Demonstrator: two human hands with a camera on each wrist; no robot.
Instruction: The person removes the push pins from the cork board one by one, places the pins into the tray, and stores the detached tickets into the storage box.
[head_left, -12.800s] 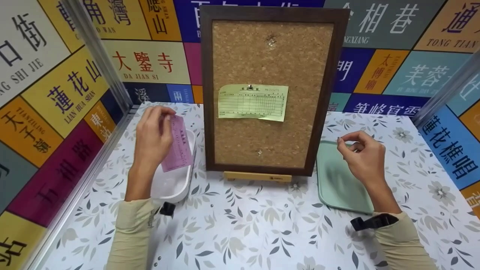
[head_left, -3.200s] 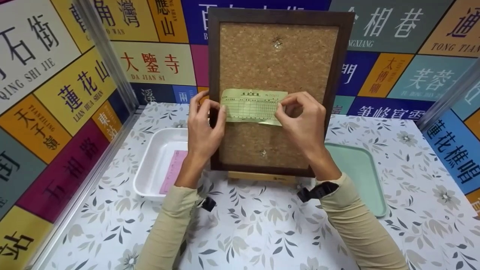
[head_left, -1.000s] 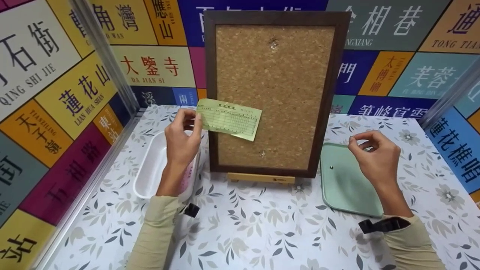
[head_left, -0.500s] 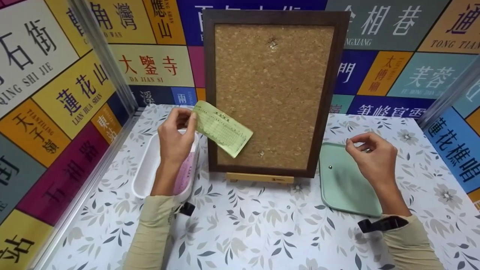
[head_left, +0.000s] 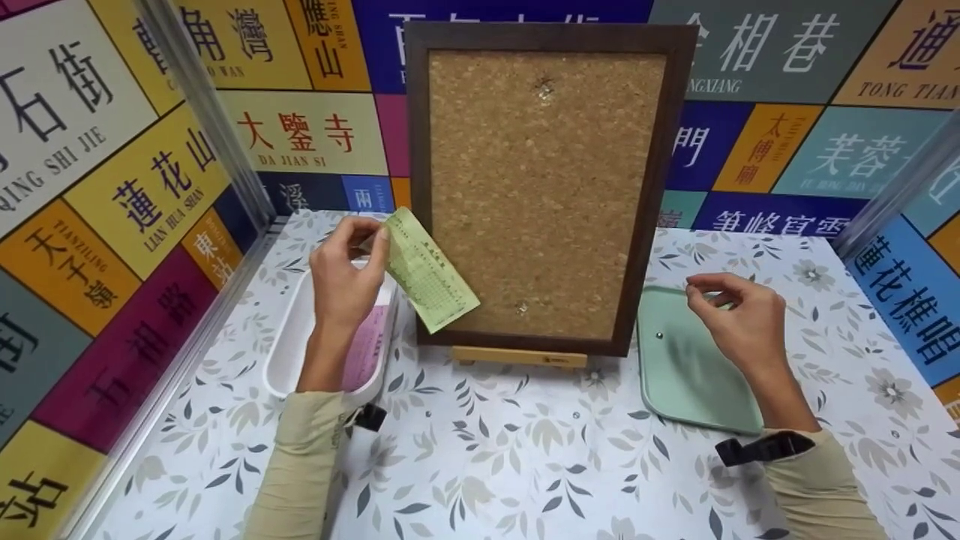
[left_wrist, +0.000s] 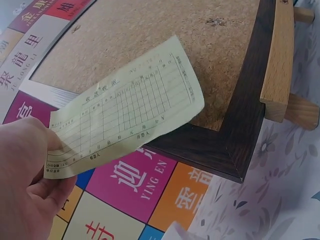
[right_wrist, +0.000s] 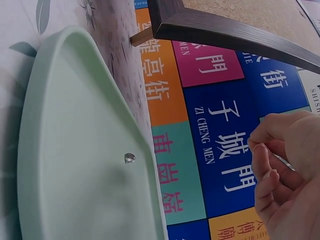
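My left hand point(head_left: 345, 277) pinches a pale green receipt slip point(head_left: 429, 274) by its upper left corner, thumb in front. The slip hangs at a slant, overlapping the lower left of the framed corkboard point(head_left: 544, 187) in the head view; in the left wrist view its printed grid point(left_wrist: 130, 105) faces the camera. Above the green tray point(head_left: 694, 390), my right hand point(head_left: 742, 319) hovers with fingers loosely curled, and nothing shows between them. A small shiny pushpin point(right_wrist: 130, 158) lies in that tray. Under my left hand, a pink slip point(head_left: 366, 349) lies in the white tray point(head_left: 281, 367).
The corkboard leans on a wooden stand point(head_left: 517, 355) at the back middle. Two shiny spots, one high point(head_left: 545, 90) and one low point(head_left: 521, 307), show on the cork. A leaf-patterned cloth point(head_left: 480, 457) covers the table, and sign-printed walls point(head_left: 307, 131) enclose it.
The green slip, pinned to the board at first, came off into my left hand and swung down leftward. The pink slip went into the white tray; the pushpin appeared in the green tray.
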